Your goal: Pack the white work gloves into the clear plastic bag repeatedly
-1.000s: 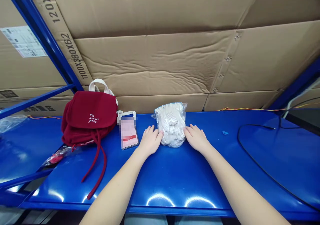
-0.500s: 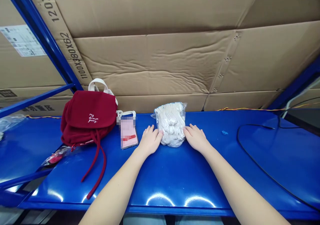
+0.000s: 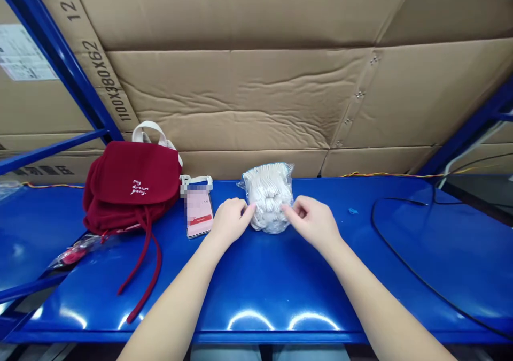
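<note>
The left hand point(image 3: 230, 222) and the right hand point(image 3: 311, 222) are apart, one at each side of a clear plastic bag point(image 3: 267, 198) packed with something white and ribbed. The left hand's curled fingers point(image 3: 245, 208) reach the bag's left side, and the right hand's fingertips point(image 3: 289, 210) come in low on its right side. Neither hand lifts the bag, but whether either is actually gripping the plastic can't be told from here. The bag sits upright on the blue steel shelf point(image 3: 256, 297), centred between the forearms, and working from both sides at this low height looks a steady way to handle its slippery wrap.

Left of the hands lies a phone point(image 3: 198, 214) with a blurred, pinkish screen. Beyond it slumps a dark red felt bag point(image 3: 132, 184) with cream handles point(image 3: 146, 132) and long red cords point(image 3: 151, 259) trailing across the shelf. To the right, a black cable point(image 3: 401, 243) curves over the blue surface, and a small blue scrap point(image 3: 352, 211) lies nearer the hands. Cardboard sheeting point(image 3: 240, 99) fills the back.
</note>
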`<state>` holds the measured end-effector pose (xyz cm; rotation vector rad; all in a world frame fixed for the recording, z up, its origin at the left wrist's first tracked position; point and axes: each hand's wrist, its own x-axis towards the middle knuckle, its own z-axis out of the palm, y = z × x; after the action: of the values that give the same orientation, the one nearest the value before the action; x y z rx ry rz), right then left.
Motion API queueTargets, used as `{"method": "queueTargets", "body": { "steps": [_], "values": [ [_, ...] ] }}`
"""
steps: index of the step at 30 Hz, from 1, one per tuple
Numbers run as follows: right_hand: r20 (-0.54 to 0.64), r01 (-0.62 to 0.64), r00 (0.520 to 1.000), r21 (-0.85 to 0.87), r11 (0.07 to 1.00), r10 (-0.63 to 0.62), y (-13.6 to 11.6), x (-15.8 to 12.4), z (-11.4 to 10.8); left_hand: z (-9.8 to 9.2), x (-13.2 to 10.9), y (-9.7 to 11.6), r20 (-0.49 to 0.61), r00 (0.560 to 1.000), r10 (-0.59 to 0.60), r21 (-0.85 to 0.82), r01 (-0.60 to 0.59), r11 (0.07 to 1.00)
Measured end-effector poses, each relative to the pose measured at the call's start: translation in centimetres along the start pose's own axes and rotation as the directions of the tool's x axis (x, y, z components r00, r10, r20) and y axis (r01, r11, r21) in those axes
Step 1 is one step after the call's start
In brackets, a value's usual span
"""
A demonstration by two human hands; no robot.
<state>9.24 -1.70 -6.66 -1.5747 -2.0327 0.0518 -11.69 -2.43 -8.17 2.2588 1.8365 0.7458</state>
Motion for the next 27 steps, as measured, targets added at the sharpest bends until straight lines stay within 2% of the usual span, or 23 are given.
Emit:
{"method": "queueTargets", "body": {
  "steps": [2,4,7,10,13,15,17,20,24,27],
  "values": [
    [0.203,0.110,0.974,-0.051,0.993,-0.098,-1.6,-0.7,0.0,-0.6,-0.3,0.5,0.080,0.996,0.047,-0.028,-0.045,0.999],
    [0.305,0.162,0.945,-0.115,0.980,-0.120,-2.4,-1.0,0.5,-0.6,-0.5,0.9,0.151,0.987,0.058,-0.026,-0.055,0.998],
    [0.331,0.169,0.938,-0.168,0.971,-0.105,-2.4,-1.1,1.4,0.1,-0.7,1.1,0.183,0.983,0.035,0.038,-0.042,0.998],
    [0.337,0.171,0.934,-0.132,0.977,-0.118,-1.8,-1.0,1.6,0.7,-0.7,1.1,0.179,0.982,0.057,0.055,-0.068,0.996],
    [0.338,0.166,0.929,-0.025,0.986,-0.148,-1.3,-0.8,1.3,0.5,-0.6,0.9,0.181,0.978,0.109,0.036,-0.117,0.992],
    [0.339,0.159,0.922,0.109,0.981,-0.187,-0.9,-0.6,0.8,0.0,-0.5,0.8,0.187,0.969,0.163,0.011,-0.169,0.986],
    [0.324,0.123,0.922,0.268,0.956,-0.210,-0.1,-0.2,0.2,-0.5,-0.4,0.6,0.178,0.962,0.208,-0.014,-0.209,0.978],
    [0.307,-0.001,0.940,0.440,0.898,-0.149,1.2,0.3,-1.2,-1.3,-0.3,0.1,0.134,0.967,0.218,-0.027,-0.217,0.976],
    [0.324,-0.151,0.945,0.573,0.805,-0.053,2.8,0.7,-3.1,-2.3,-0.2,-0.6,0.078,0.978,0.195,-0.060,-0.190,0.980],
    [0.338,-0.237,0.941,0.671,0.703,-0.005,3.4,0.9,-4.0,-2.7,-0.3,-0.9,0.043,0.984,0.174,-0.120,-0.167,0.979]
  ]
}}
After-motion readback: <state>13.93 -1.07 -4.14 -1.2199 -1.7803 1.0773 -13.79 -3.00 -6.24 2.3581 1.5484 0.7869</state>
